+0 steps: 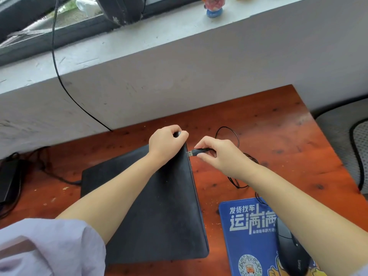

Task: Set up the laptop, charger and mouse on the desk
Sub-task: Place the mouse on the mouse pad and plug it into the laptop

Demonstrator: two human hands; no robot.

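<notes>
A closed black laptop (159, 206) lies on the reddish wooden desk (278, 136). My left hand (165, 144) grips its far right corner. My right hand (217, 154) pinches the mouse's USB plug (196, 152), whose metal tip touches the laptop's right edge. The thin black mouse cable (229, 132) loops behind my right hand. A black mouse (290, 250) rests on a blue mouse pad (249, 226) at the lower right, partly hidden by my right forearm. A black charger brick (9, 180) sits at the left edge, its cord (59, 178) running to the laptop's left side.
A grey concrete window ledge (179, 66) rises right behind the desk, with a small colourful figurine (214, 6) on it. A black cable (57, 72) hangs from the window down behind the desk. A mesh chair seat (356, 148) stands at the right.
</notes>
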